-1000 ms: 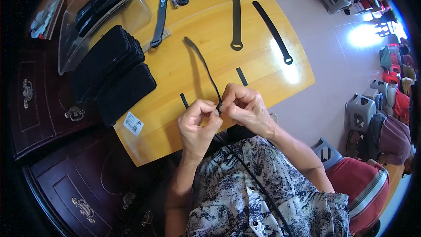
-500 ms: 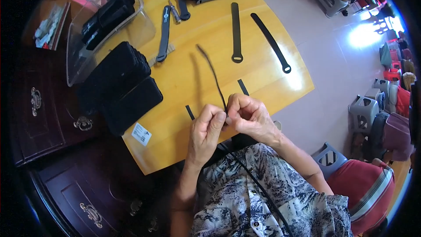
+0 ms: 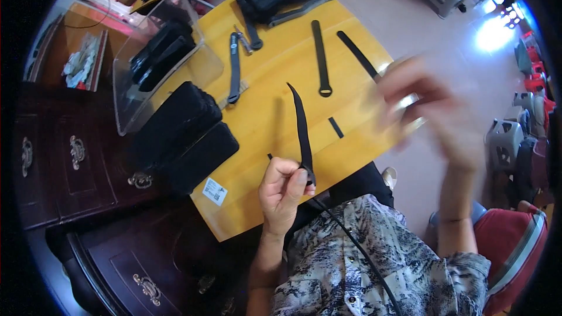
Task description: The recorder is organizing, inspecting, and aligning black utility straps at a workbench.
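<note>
Left hand pinching strap, right hand blurred over table edge

Now my left hand (image 3: 284, 190) has thumb and fingers closed together on the near end of a long thin black strap (image 3: 301, 129); the strap rises from the pinch and runs toward the far side over the yellow wooden table (image 3: 275, 111). My right hand (image 3: 421, 105) is up at the right edge of the table, motion-blurred, so I can't tell if the fingers are spread or closed; it holds nothing I can make out. Just beside it lies a black strap with a rounded end (image 3: 356, 54). Left of that, another black strap with a loop end (image 3: 319, 58) lies flat. A short black strip (image 3: 335, 127) sits just right of my held strap. Two black padded pouches (image 3: 184, 137) are stacked on the table's left side, and a clear plastic bin (image 3: 158, 64) lies behind them.
</note>
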Motion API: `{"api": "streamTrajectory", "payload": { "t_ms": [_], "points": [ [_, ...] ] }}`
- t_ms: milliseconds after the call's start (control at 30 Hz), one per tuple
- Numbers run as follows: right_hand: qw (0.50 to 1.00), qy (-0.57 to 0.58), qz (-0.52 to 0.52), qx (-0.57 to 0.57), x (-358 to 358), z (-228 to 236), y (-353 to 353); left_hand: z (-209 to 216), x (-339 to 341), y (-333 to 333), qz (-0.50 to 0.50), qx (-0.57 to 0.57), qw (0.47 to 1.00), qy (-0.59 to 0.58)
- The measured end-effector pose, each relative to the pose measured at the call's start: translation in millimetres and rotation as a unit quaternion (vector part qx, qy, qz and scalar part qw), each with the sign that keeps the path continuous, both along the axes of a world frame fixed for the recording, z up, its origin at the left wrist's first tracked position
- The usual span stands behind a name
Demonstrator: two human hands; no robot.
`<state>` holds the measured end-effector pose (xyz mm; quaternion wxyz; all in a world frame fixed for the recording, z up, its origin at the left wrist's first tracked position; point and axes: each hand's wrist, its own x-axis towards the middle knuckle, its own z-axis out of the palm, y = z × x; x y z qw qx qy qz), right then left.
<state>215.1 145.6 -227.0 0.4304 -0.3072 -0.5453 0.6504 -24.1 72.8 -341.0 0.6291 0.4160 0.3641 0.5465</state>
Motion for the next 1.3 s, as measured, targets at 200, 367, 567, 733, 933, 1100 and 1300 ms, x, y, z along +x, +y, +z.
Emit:
{"api": "streamTrajectory", "payload": {
  "t_ms": [200,367,567,733,933,1100,1300],
  "points": [
    [0.999,-0.004,-0.009,0.05,-9,-11,5,-6,0,10,-0.003,-0.014,1.0,0.013],
    [0.994,-0.034,-0.04,0.093,-11,-7,2,-10,-1,9,0.003,-0.001,1.0,0.03],
    [0.986,-0.07,-0.064,0.134,-25,-10,-6,-18,5,13,-0.024,0.007,1.0,0.003],
    [0.974,-0.13,-0.097,0.159,-24,-10,-21,-26,7,16,-0.025,0.032,0.999,0.026],
    [0.946,-0.228,-0.124,0.194,-15,5,-40,-20,13,22,-0.006,0.052,0.999,0.01],
    [0.915,-0.305,-0.116,0.238,-20,17,-45,-12,18,27,-0.013,0.066,0.998,-0.007],
    [0.884,-0.323,-0.053,0.335,-48,5,-33,12,3,18,0.013,0.107,0.994,-0.021]
  ]
}}
